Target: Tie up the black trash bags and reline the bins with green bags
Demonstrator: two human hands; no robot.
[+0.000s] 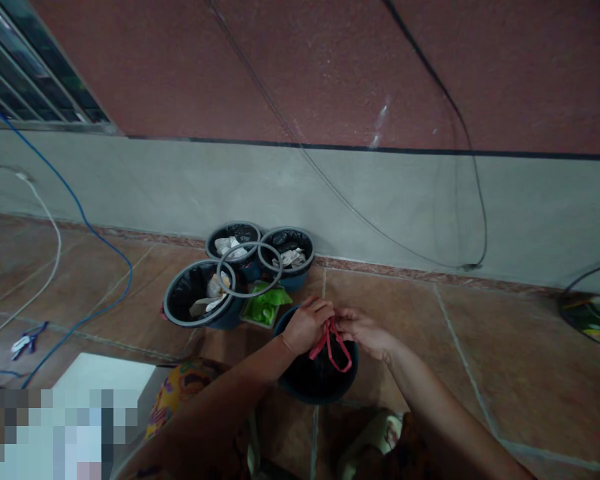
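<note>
A dark trash bin [317, 393] stands on the floor between my feet, and a black plastic bag [323, 365] shows inside it. Over its far rim, my left hand [309, 325] has its fingers closed at the top of a red drawstring [340, 363]. My right hand [364, 332] meets it from the other side, fingers pinched on the same drawstring. Loops of the string hang down over the bag. My fingers partly hide where the string is gripped.
Three bins with black liners and crumpled waste, a front one [200, 323] and two behind, stand by the wall [380, 207]. A loose grey ring [221, 283] rests across them. Beside them is a tray of green bags [265, 307]. A blue cable [105, 239] crosses the left floor.
</note>
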